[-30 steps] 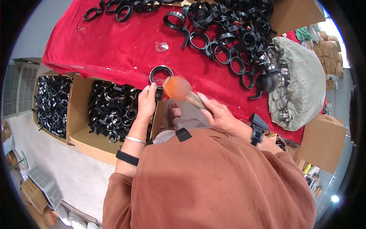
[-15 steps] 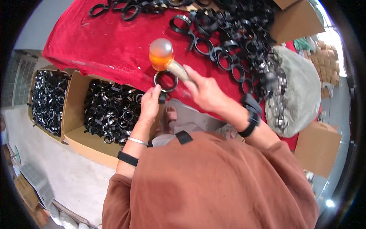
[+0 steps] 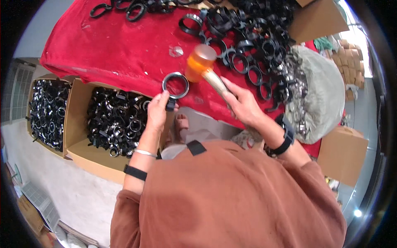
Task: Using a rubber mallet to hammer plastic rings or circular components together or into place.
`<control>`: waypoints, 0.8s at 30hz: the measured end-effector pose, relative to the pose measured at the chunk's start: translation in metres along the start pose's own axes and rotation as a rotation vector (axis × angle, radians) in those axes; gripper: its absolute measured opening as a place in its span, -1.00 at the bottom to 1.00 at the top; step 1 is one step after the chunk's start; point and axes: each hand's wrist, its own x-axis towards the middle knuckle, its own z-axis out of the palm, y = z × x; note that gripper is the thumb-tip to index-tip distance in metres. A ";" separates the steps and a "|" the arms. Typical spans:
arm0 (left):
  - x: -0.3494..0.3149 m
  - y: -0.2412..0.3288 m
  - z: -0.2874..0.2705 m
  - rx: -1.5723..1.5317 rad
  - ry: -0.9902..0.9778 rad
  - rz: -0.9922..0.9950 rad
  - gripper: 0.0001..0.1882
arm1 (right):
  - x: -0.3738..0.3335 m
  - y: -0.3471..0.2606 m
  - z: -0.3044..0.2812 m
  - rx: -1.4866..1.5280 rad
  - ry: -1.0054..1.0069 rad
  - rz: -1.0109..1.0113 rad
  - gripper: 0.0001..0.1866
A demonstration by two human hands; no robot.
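My left hand (image 3: 158,110) grips the black clamp-like stub of a ring part (image 3: 176,97) at the near edge of the red cloth. The part is a black ring with a shiny metal band inside, and its loop faces up. My right hand (image 3: 244,105) is wrapped round the pale handle of a mallet (image 3: 201,62). The mallet's orange, translucent head with a greyish end is up and to the right of the ring, apart from it and slightly blurred.
Red cloth (image 3: 111,45) covers the table. Many black rings (image 3: 248,53) are heaped at the far right, beside bare metal rings (image 3: 295,99) on a grey plastic sack (image 3: 326,99). Two cardboard boxes (image 3: 95,163) full of ring parts stand at the left.
The mallet has moved right, off the ring's far side, together with my right hand. The ring in my left hand now shows more of its face and sits slightly further left.
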 end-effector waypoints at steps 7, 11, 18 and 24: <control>-0.003 0.000 0.001 -0.065 -0.018 0.010 -0.67 | 0.003 -0.053 0.007 0.188 0.136 -0.284 -0.51; 0.000 -0.006 0.002 -0.069 0.015 -0.034 -0.68 | 0.027 -0.024 0.037 -0.134 0.028 -0.310 -0.52; 0.002 -0.012 -0.002 -0.067 0.005 0.051 -0.68 | -0.006 -0.046 0.002 -0.001 0.064 -0.313 -0.48; 0.006 -0.016 0.003 -0.044 0.026 0.008 -0.66 | -0.048 0.039 0.040 -0.072 0.145 -0.392 -0.47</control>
